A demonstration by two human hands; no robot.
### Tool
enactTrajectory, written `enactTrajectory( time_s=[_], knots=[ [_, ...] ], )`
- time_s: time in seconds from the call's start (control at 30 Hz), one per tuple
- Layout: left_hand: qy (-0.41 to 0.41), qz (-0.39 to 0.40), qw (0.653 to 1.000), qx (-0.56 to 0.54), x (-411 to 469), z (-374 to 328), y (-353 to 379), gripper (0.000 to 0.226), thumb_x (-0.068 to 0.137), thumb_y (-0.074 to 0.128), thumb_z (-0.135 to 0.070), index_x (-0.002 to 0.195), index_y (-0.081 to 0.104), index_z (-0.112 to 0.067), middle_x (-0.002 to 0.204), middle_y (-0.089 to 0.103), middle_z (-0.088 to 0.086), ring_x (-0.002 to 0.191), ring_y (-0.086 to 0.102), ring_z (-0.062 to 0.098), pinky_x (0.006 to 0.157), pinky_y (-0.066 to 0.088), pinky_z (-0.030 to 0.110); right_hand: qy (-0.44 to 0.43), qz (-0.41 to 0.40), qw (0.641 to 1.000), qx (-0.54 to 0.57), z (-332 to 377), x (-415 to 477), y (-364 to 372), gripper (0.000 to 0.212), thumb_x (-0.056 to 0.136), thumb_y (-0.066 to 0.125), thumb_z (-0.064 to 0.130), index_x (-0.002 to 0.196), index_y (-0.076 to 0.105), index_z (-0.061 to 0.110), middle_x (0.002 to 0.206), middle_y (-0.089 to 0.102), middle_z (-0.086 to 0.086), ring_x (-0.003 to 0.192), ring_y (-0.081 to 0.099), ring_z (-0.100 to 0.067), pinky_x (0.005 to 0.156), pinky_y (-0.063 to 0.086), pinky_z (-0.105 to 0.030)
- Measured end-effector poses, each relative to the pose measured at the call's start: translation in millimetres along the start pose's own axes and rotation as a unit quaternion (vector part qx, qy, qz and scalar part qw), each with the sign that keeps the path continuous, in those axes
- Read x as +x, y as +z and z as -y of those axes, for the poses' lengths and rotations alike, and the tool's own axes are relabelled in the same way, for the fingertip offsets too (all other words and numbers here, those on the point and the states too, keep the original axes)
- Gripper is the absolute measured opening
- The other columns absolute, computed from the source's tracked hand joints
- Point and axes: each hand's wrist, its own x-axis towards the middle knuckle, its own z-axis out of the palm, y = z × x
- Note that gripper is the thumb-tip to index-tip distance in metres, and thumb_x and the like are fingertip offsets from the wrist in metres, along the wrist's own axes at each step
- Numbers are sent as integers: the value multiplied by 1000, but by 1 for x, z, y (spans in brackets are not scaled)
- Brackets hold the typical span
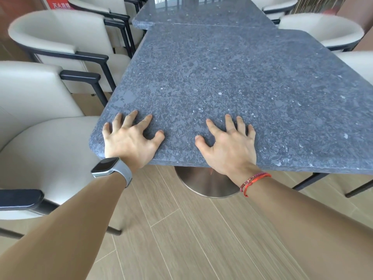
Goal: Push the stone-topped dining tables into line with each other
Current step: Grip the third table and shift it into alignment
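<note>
Pressing both hands on the near table's front edge.

Left hand (129, 140) lies by the front-left corner of the near table (232, 87), right hand (230, 146) just right of it along the same edge; both are spread wide, fingertips bent onto the stone, gripping nothing. A watch (109, 168) sits on the left wrist, a red bracelet (254, 181) on the right. The far table (201, 13) touches the near table's back edge but sits offset to the left, its left corner jutting past. A round metal base (205, 184) stands under the near table on the wood floor (191, 239). Cream chairs (60, 41) line both long sides.
</note>
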Motion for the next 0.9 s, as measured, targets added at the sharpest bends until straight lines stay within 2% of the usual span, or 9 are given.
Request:
enactTrajectory(
  time_s=[0.13, 0.47, 0.9],
  knots=[
    [-3, -6, 1000, -10, -1, 1, 2, 76, 82, 26, -80, 147, 45, -48, 163, 35, -7, 154, 21, 26, 125, 11, 52, -1, -12, 1000, 1, 0, -1, 2, 77, 85, 18, 75, 150, 42, 40, 160, 35, -17, 148, 24, -43, 119, 12, -62],
    [-16, -18, 999, -28, -8, -1, 2, 74, 82, 29, -79, 145, 51, -46, 160, 41, -8, 151, 25, 25, 125, 13, 51, -13, -10, 999, 29, -2, -6, 2, 74, 88, 27, 71, 147, 47, 31, 156, 39, -23, 146, 26, -47, 117, 16, -66],
    [-13, -22, 1000, -15, -4, -3, 1, 73, 83, 32, -77, 144, 54, -43, 158, 44, -4, 150, 29, 30, 124, 15, 54, -24, 17, 999, 31, -4, 1, -3, 76, 89, 27, 72, 149, 44, 28, 157, 35, -25, 147, 23, -48, 116, 15, -68]
  ],
)
